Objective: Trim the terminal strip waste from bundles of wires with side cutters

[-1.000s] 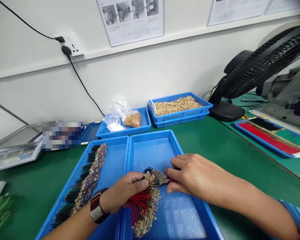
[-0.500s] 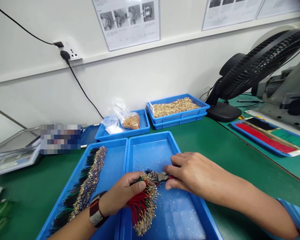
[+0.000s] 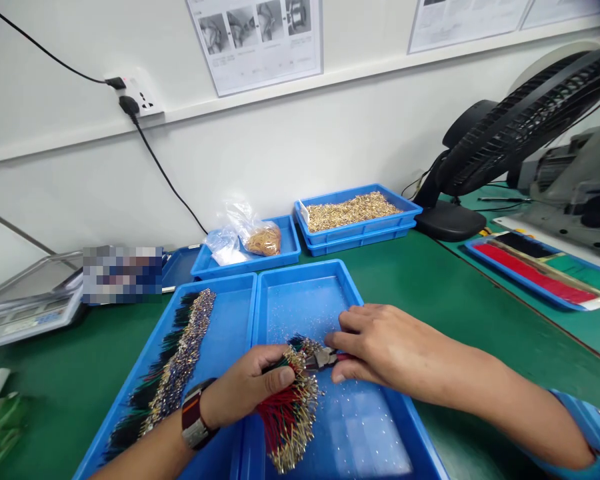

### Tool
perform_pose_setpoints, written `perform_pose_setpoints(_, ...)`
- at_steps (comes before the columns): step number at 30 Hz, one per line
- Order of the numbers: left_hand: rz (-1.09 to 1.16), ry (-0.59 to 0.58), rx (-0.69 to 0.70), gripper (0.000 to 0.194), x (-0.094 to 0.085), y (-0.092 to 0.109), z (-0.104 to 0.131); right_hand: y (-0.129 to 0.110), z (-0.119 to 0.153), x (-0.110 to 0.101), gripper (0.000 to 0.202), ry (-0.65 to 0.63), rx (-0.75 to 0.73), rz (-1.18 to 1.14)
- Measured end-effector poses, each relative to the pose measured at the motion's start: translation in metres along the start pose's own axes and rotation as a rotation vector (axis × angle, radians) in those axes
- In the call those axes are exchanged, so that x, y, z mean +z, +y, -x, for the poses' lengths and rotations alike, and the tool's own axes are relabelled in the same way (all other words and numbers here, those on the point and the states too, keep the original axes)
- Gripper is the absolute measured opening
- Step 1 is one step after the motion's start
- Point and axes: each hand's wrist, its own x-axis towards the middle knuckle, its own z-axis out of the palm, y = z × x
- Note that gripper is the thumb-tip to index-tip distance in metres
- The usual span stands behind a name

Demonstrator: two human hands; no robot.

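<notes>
My left hand (image 3: 253,387) is closed around a thick bundle of wires (image 3: 283,420), red, green and dark, with gold-coloured metal tips fanning out to the right and downward. In my right hand (image 3: 367,343) is a pair of pliers (image 3: 323,359) with red on the handle; its jaws meet the tips at the bundle's upper right side. Whether a wire sits between the jaws cannot be made out. Both hands are over a blue tray (image 3: 307,293) scattered with tiny shiny bits. In the neighbouring left tray (image 3: 230,300) lies a long row of dark wires with metal tips (image 3: 180,360).
Behind stand a tray with plastic bags (image 3: 263,240) and stacked trays of small gold-coloured parts (image 3: 353,213). A black fan (image 3: 520,140) is at the right, near a tray of red, green and black wires (image 3: 540,273). A scale (image 3: 30,323) sits at the left.
The pliers have shifted slightly relative to the bundle, their jaws still among the tips. My left hand keeps its hold, and the camera view has moved a little.
</notes>
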Motion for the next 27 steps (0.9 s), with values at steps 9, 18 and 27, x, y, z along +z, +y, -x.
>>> perform_pose_setpoints(9,-0.001,0.076,-0.045,0.052,0.004,0.002,-0.004,0.001,0.004,-0.001,0.038,0.015,0.001,0.021)
perform_pose_setpoints(18,0.004,0.143,-0.038,0.052,0.005,0.001,-0.005,-0.001,0.002,0.003,0.042,0.147,0.012,0.080)
perform_pose_setpoints(27,-0.113,0.170,0.001,0.050,0.006,-0.001,-0.003,0.001,-0.003,0.011,0.039,0.168,0.044,0.143)
